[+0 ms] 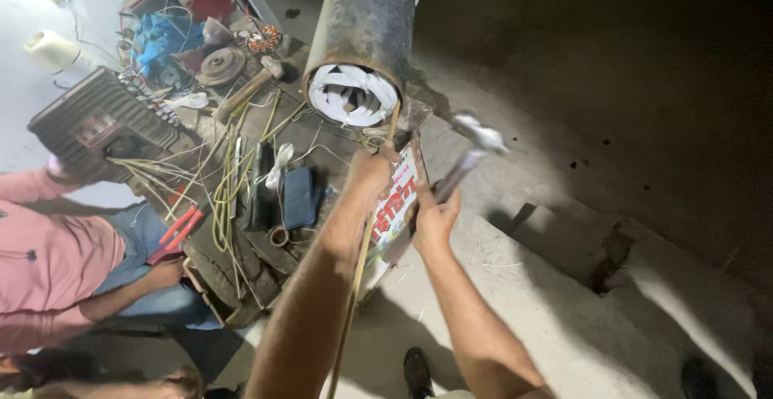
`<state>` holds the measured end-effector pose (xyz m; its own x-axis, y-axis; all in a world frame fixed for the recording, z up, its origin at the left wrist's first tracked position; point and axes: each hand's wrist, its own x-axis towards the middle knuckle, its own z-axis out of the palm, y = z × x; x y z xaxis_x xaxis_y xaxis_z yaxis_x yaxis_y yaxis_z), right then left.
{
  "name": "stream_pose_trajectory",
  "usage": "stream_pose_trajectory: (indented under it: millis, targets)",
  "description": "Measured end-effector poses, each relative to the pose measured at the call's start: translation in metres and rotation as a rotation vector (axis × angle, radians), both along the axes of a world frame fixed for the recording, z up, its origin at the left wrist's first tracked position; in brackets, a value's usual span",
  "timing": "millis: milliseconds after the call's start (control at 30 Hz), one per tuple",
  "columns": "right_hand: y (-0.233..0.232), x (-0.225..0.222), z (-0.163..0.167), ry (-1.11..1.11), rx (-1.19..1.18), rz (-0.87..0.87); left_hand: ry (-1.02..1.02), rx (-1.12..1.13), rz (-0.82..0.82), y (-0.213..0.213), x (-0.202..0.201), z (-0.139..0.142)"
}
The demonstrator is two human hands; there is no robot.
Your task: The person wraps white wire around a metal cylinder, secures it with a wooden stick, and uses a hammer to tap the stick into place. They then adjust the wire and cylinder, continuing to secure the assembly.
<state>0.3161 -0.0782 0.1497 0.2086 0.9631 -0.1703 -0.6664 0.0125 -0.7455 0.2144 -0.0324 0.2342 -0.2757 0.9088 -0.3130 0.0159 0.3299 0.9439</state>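
Bare concrete floor (564, 302) lies open to the right; wires (229, 181) and pliers (179, 234) crowd the desk (241, 282) left

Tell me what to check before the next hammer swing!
1. Right hand grips the blurred metal hammer: ok.
2. Left hand steadies the flat printed board: ok.
3. Hammer head sharp enough to judge aim: cannot tell.
4. Rusty metal cylinder with white paper lining lies on the cluttered workbench: ok.
5. Other person's hand apart from the board: ok.
6. Yellow wire crosses the left forearm: not ok.
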Motion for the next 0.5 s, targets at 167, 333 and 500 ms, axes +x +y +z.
stream_pose_trajectory:
  millis: [167,333,500]
  targets:
    - [0.004,0.002,-0.006,-0.454,0.537,0.068,0.336,0.004,0.022,-0.001,-0.014,0.006]
    - [0.002,0.004,-0.011,0.074,0.034,-0.067,0.111,-0.001,-0.057,-0.004,-0.024,0.007]
    - [0.002,-0.016,-0.003,-0.282,0.049,0.100,0.081,-0.006,-0.031,-0.005,-0.030,0.012]
